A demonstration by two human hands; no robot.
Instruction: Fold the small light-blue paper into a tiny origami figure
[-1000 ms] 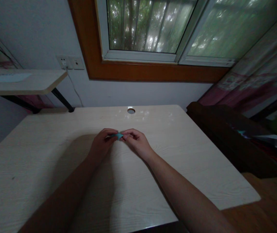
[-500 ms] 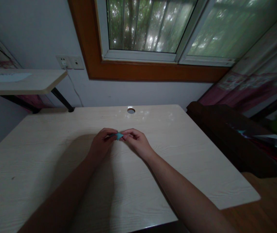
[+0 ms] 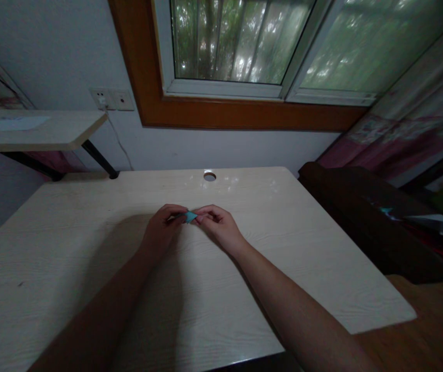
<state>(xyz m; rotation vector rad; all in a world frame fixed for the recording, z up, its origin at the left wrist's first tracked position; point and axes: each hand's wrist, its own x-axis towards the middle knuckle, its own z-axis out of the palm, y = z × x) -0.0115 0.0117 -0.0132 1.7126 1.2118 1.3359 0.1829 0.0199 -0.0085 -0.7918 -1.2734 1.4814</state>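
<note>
A small teal folded piece, which looks like paper [image 3: 190, 217], shows between my two hands over the middle of the desk. My left hand [image 3: 163, 226] pinches its left side between thumb and fingers. From the other side, my right hand [image 3: 220, 225] has its fingertips closed on the pointed right end. Much of the piece is covered by my fingers, so its full shape is hidden.
The pale wood-grain desk [image 3: 275, 289] has a round cable hole [image 3: 209, 176] near its back edge. A raised shelf [image 3: 39, 132] on black legs stands at the back left. Beyond the right edge sits dark brown furniture [image 3: 345, 206]. A window [image 3: 240, 46] is ahead.
Both hands stay in nearly the same place. The teal piece has shifted very slightly between the fingers.
</note>
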